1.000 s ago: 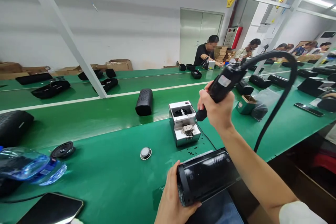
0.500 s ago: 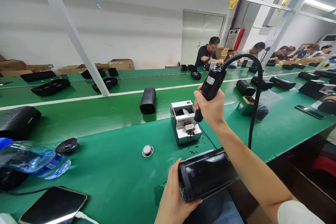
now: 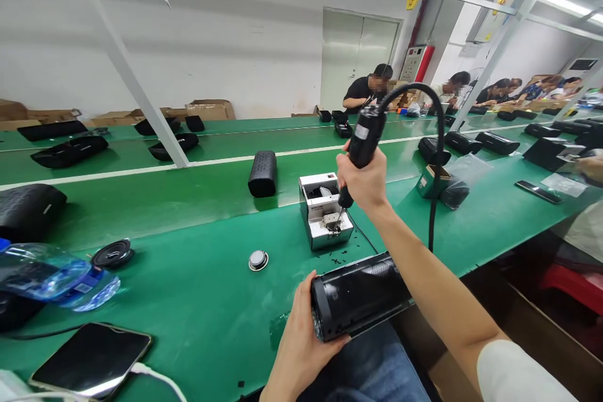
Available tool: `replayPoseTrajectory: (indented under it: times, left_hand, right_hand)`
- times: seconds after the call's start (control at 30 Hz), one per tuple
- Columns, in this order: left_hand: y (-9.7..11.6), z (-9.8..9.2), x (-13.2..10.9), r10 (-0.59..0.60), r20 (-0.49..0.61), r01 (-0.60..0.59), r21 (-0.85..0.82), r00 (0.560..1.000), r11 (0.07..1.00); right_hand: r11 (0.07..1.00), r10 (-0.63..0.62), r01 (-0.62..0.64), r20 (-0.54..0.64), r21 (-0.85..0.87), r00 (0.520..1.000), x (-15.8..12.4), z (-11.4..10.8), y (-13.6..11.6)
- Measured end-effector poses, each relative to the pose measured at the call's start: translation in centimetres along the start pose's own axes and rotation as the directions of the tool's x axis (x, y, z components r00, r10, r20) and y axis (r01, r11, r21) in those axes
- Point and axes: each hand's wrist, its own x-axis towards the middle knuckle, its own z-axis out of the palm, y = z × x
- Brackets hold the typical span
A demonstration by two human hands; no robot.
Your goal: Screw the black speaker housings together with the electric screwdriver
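Electric screwdriver (image 3: 363,136) body: smooth matt black plastic. Speaker housing (image 3: 357,296): glossy black plastic, perforated strip on top (metal or plastic, too small to tell). Screw feeder (image 3: 325,226): brushed silver metal casing. Bench mat (image 3: 188,320): smooth green, slight sheen. Water bottle (image 3: 44,273): clear thin plastic. Phone (image 3: 89,359): glossy glass face. Cartons (image 3: 210,110): matt brown cardboard.

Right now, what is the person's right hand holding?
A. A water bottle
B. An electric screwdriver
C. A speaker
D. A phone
B. The right hand grips the electric screwdriver upright, its bit pointing down into the screw feeder.
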Motion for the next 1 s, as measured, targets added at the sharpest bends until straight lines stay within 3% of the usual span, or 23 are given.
replayPoseTrajectory:
  times: [0.1,0.3,0.4,0.53,0.67,0.8,1.0]
  left_hand:
    - [0.2,0.1,0.0,0.014,-0.006,-0.014,-0.006,1.0,1.0]
    - [0.2,0.2,0.0,0.067,-0.032,-0.067,0.015,0.997,0.998]
    - [0.3,0.1,0.0,0.091,-0.022,-0.09,0.037,0.996,0.995]
    - [0.5,0.0,-0.1,0.133,-0.022,-0.132,0.057,0.991,0.99]
    - [0.7,0.0,-0.1,0.178,-0.02,-0.176,0.06,0.984,0.983]
    - [0.4,0.1,0.0,0.182,-0.024,-0.18,0.066,0.983,0.981]
    - [0.0,0.2,0.0,0.201,-0.035,-0.198,0.075,0.979,0.977]
  right_hand:
    - [1.0,-0.018,0.016,-0.095,-0.014,0.995,-0.9,-0.4,-0.1]
    - [1.0,0.012,-0.011,-0.063,0.016,0.998,-2.7,-1.3,-1.5]
    - [0.996,0.001,0.001,-0.021,0.089,1.0,-3.7,-1.9,-4.8]
    - [0.986,0.024,-0.022,-0.01,0.165,1.0,-6.5,-2.4,-11.1]
    - [0.989,0.089,-0.091,0.024,0.119,0.996,-9.9,-3.1,-15.1]
    - [0.992,0.074,-0.083,0.092,0.095,0.993,-12.3,-3.3,-15.5]
    - [0.99,0.072,-0.095,0.199,0.108,0.977,-13.6,-2.7,-14.7]
